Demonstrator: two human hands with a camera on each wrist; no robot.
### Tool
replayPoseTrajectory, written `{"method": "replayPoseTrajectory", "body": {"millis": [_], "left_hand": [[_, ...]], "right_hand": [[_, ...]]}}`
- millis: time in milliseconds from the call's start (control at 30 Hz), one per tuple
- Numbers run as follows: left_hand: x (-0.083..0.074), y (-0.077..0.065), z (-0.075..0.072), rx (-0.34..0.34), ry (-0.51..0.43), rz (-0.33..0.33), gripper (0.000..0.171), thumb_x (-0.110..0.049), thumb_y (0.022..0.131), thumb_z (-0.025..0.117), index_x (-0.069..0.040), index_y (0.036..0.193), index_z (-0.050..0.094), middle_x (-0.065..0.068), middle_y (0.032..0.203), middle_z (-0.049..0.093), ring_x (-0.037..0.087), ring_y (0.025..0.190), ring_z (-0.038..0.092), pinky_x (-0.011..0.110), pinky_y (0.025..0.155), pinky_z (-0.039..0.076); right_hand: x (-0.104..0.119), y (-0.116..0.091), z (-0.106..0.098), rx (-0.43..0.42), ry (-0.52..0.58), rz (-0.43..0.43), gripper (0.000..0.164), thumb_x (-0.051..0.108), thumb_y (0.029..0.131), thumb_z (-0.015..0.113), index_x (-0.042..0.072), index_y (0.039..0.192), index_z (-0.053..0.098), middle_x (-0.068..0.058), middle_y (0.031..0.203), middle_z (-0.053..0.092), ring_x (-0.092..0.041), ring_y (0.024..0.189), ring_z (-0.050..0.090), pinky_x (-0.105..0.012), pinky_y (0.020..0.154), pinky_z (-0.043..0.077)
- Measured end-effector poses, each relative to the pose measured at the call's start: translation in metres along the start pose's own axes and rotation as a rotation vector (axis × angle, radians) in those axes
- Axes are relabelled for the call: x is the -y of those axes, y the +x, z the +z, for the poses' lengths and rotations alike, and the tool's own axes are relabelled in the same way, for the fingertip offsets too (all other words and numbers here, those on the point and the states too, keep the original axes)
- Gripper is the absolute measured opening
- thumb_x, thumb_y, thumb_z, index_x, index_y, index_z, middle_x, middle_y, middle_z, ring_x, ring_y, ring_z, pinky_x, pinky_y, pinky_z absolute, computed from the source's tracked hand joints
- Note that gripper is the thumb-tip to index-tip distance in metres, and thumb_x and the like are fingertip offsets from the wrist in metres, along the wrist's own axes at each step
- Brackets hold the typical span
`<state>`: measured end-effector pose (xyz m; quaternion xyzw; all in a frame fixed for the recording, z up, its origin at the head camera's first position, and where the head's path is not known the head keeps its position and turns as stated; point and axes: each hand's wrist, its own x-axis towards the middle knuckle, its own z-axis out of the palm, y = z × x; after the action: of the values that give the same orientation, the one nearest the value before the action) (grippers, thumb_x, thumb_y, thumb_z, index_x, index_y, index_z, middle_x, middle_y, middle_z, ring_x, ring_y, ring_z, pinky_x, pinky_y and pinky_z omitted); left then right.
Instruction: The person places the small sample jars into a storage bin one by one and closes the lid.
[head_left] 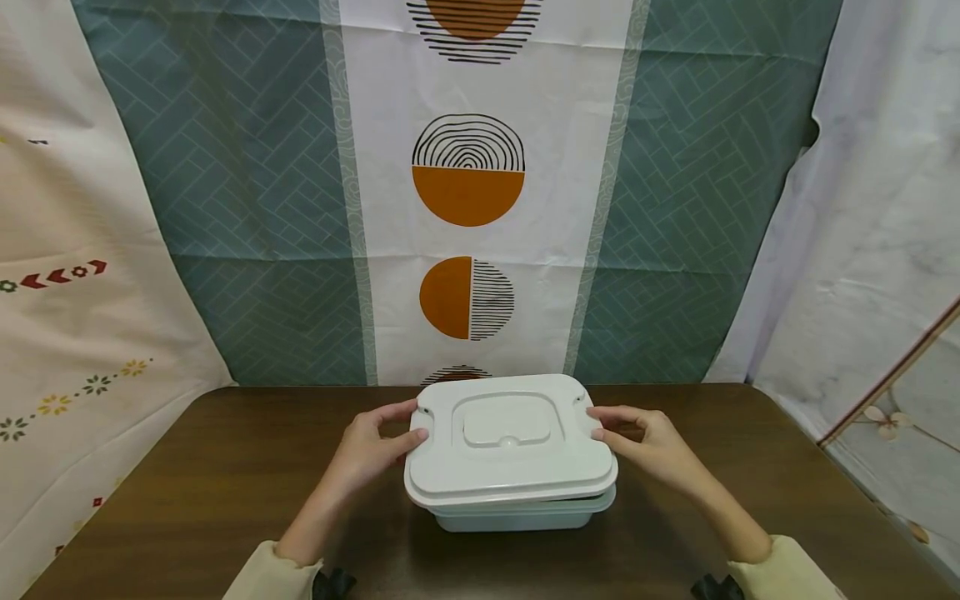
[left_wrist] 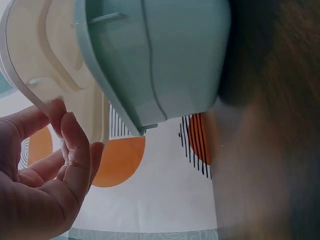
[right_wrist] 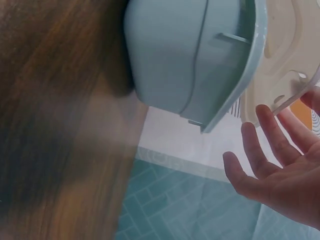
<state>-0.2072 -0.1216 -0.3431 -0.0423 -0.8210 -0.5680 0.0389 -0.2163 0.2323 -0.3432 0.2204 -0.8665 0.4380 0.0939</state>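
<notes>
A white rectangular lid [head_left: 507, 462] with a raised centre panel slants over a pale green plastic box [head_left: 514, 522] on the table. My left hand [head_left: 369, 443] pinches the lid's left edge between thumb and fingers. On the opposite side my right hand [head_left: 651, 440] pinches the right edge the same way. Both wrist views show the cream underside of the lid [left_wrist: 62, 70] lifted away from the box's rim at the back, with a gap between. Toward the front, the lid lies close over the rim. The lid hides the inside of the box.
The dark brown wooden table [head_left: 262, 467] extends to both sides of the box. Behind it hangs a green and white cloth [head_left: 390, 208] with orange half circles. Pale patterned cloths flank the table at left and right.
</notes>
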Motion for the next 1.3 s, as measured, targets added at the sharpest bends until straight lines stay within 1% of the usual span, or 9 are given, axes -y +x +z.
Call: {"method": "replayPoseTrajectory", "body": {"millis": [267, 533, 833, 933, 967, 1067, 1133, 1200, 1300], "left_hand": [[0.007, 0.001, 0.005, -0.046, -0.005, 0.003, 0.043, -0.007, 0.076, 0.072, -0.005, 0.117, 0.061, 0.017, 0.106, 0.061, 0.016, 0.059, 0.06, 0.038, 0.061, 0.054], [0.008, 0.001, 0.008, -0.061, 0.023, -0.009, 0.033, -0.01, 0.076, 0.072, -0.007, 0.108, 0.065, 0.016, 0.107, 0.061, 0.018, 0.056, 0.058, 0.034, 0.06, 0.053], [0.01, -0.001, 0.011, -0.05, 0.101, 0.01, 0.033, -0.014, 0.076, 0.073, -0.004, 0.107, 0.066, 0.014, 0.109, 0.063, 0.018, 0.053, 0.055, 0.026, 0.052, 0.047], [0.01, -0.001, 0.012, -0.054, 0.159, 0.04, 0.033, -0.015, 0.075, 0.074, -0.004, 0.105, 0.067, 0.013, 0.107, 0.065, 0.015, 0.049, 0.047, 0.024, 0.049, 0.041], [0.01, 0.0, 0.013, -0.055, 0.179, 0.051, 0.033, -0.016, 0.075, 0.074, -0.004, 0.105, 0.067, 0.013, 0.107, 0.065, 0.015, 0.05, 0.046, 0.025, 0.049, 0.04], [0.01, 0.0, 0.015, -0.064, 0.264, 0.093, 0.032, -0.017, 0.075, 0.074, -0.005, 0.104, 0.067, 0.011, 0.106, 0.066, 0.02, 0.067, 0.056, 0.031, 0.061, 0.045], [0.009, 0.0, 0.016, -0.062, 0.304, 0.112, 0.031, -0.018, 0.076, 0.073, -0.005, 0.104, 0.067, 0.011, 0.107, 0.066, 0.026, 0.087, 0.06, 0.039, 0.075, 0.047], [0.009, 0.001, 0.018, -0.062, 0.336, 0.123, 0.031, -0.018, 0.077, 0.072, -0.006, 0.105, 0.068, 0.011, 0.107, 0.066, 0.028, 0.104, 0.057, 0.045, 0.087, 0.044], [0.008, 0.002, 0.02, -0.053, 0.362, 0.13, 0.03, -0.018, 0.078, 0.072, -0.006, 0.105, 0.067, 0.01, 0.108, 0.065, 0.029, 0.106, 0.056, 0.048, 0.088, 0.042]], "right_hand": [[0.002, -0.004, 0.004, 0.007, 0.0, 0.002, 0.032, 0.016, 0.082, 0.067, 0.0, 0.11, 0.064, -0.011, 0.105, 0.066, -0.011, 0.089, 0.059, -0.036, 0.078, 0.051], [-0.002, -0.005, 0.007, 0.005, 0.013, -0.013, 0.031, 0.014, 0.082, 0.067, -0.001, 0.11, 0.064, -0.011, 0.104, 0.065, -0.008, 0.087, 0.057, -0.037, 0.077, 0.051], [-0.007, -0.006, 0.009, 0.017, 0.005, -0.008, 0.032, 0.014, 0.082, 0.067, -0.002, 0.11, 0.063, -0.014, 0.106, 0.064, -0.012, 0.088, 0.059, -0.025, 0.075, 0.05], [-0.009, -0.006, 0.01, 0.024, 0.014, 0.001, 0.033, 0.014, 0.082, 0.067, -0.002, 0.111, 0.063, -0.013, 0.105, 0.064, -0.01, 0.086, 0.058, -0.025, 0.074, 0.05], [-0.009, -0.006, 0.01, 0.027, 0.016, 0.006, 0.033, 0.014, 0.082, 0.067, -0.002, 0.111, 0.063, -0.012, 0.104, 0.064, -0.009, 0.085, 0.057, -0.025, 0.074, 0.05], [-0.01, -0.007, 0.011, 0.037, 0.021, 0.016, 0.034, 0.015, 0.082, 0.067, -0.001, 0.112, 0.062, -0.009, 0.098, 0.063, -0.008, 0.082, 0.055, -0.024, 0.072, 0.049], [-0.011, -0.006, 0.011, 0.04, 0.019, 0.02, 0.034, 0.016, 0.083, 0.067, 0.0, 0.112, 0.062, -0.007, 0.092, 0.062, -0.008, 0.08, 0.053, -0.023, 0.07, 0.049], [-0.011, -0.006, 0.011, 0.042, 0.013, 0.023, 0.034, 0.016, 0.083, 0.067, 0.0, 0.113, 0.062, -0.005, 0.088, 0.06, -0.009, 0.078, 0.052, -0.023, 0.068, 0.048], [-0.012, -0.006, 0.011, 0.044, 0.002, 0.027, 0.034, 0.016, 0.082, 0.067, 0.0, 0.112, 0.062, -0.004, 0.085, 0.057, -0.009, 0.076, 0.051, -0.024, 0.065, 0.047]]}}
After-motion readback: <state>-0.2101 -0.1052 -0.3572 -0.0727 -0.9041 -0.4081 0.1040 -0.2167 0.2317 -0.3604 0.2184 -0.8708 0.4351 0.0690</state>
